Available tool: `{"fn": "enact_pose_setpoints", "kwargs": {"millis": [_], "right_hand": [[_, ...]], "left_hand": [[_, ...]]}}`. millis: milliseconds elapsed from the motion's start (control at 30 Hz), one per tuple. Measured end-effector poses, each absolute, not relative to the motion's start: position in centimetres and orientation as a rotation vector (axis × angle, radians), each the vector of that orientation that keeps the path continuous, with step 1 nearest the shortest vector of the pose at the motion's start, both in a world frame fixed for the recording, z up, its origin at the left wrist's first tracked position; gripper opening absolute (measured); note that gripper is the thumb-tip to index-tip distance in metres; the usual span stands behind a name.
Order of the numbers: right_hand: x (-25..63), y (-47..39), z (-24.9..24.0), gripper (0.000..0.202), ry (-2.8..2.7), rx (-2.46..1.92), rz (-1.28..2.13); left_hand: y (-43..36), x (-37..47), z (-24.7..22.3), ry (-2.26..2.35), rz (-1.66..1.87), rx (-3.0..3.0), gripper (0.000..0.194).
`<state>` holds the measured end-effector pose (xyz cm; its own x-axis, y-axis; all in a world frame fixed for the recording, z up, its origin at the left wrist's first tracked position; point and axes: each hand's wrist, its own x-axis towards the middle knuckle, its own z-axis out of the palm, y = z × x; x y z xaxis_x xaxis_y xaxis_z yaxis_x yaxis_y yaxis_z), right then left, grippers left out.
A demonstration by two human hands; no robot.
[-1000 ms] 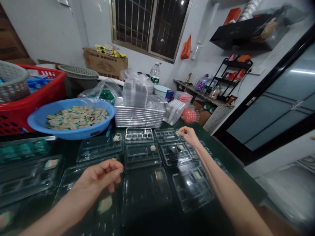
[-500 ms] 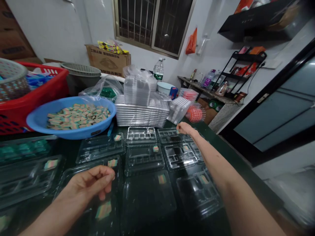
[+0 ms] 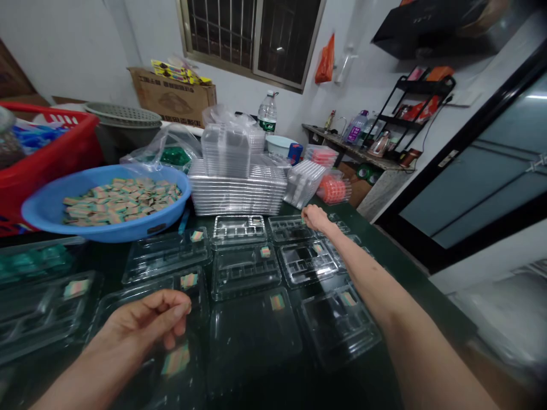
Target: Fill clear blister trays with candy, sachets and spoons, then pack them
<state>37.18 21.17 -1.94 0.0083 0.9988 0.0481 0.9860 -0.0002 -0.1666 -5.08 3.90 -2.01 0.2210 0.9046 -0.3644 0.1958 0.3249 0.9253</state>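
My left hand [image 3: 160,319] is closed in a pinch above a clear compartment tray at the near left; what its fingers hold, if anything, cannot be made out. My right hand [image 3: 315,218] reaches far forward, fingers closed, over the top corner of a clear plastic tray [image 3: 284,229] in the back row. Its fingertips are low at that corner, and any thing in them is hidden. Small striped pink-and-green pieces, such as one piece [image 3: 265,251] in a middle tray [image 3: 245,279], lie in the upper right compartments of several trays. Another striped piece [image 3: 176,360] lies below my left hand.
A blue basin [image 3: 106,230] of striped pieces stands at the left, beside a red basket [image 3: 81,151]. Stacked clear trays [image 3: 237,188] rise behind the laid-out rows. A water bottle [image 3: 267,114] and orange-filled packs [image 3: 333,189] stand farther back. The dark green table [image 3: 410,319] ends at the right.
The view has shifted slightly, so most things sit a little farther left. My right hand stays at the back tray's corner, and my left hand keeps its pinch.
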Motion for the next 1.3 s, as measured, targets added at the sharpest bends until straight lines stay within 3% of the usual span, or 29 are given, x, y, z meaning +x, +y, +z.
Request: {"fn": "enact_pose_setpoints", "kwargs": {"millis": [367, 700, 1133, 1300], "right_hand": [[31.1, 20.4, -2.2, 0.016, -2.331, -1.62, 0.408], [30.2, 19.2, -5.0, 0.017, -2.342, -1.682, 0.196], [27.8, 15.5, -3.9, 0.021, -2.527, -1.789, -0.257], [27.4, 14.5, -4.6, 0.03, -2.566, -1.712, -0.41]], "left_hand": [[3.5, -3.8, -0.7, 1.244, 0.693, 1.166, 0.028], [2.7, -4.2, -0.5, 1.228, 0.709, 1.169, 0.027], [1.9, -3.9, -0.7, 1.139, 0.781, 1.186, 0.025], [3.5, -5.7, 2.3, 1.176, 0.974, 1.261, 0.027]]}}
